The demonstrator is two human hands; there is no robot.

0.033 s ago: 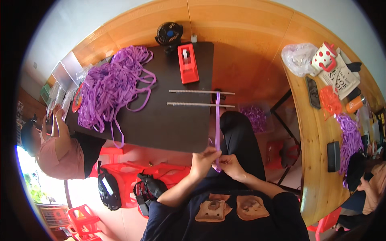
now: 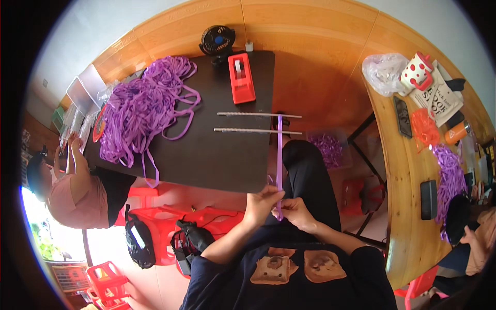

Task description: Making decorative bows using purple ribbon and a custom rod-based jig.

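Observation:
A long purple ribbon (image 2: 279, 155) runs from two thin metal rods (image 2: 258, 130) at the right edge of the dark table (image 2: 217, 155) down to my hands. My left hand (image 2: 262, 200) pinches the ribbon near its lower end. My right hand (image 2: 298, 212) grips the same ribbon just below, close against the left hand, above my lap. A big heap of purple ribbons (image 2: 144, 111) lies on the table's left part. A red tape dispenser (image 2: 242, 78) stands at the far side of the table.
A black fan (image 2: 217, 40) stands at the table's far edge. A person in a pink top (image 2: 77, 194) sits at the left. Red stools (image 2: 155, 217) and black bags (image 2: 139, 243) lie below. The wooden counter (image 2: 403, 206) at right carries a spotted mug (image 2: 416, 72), a plastic bag and more ribbons.

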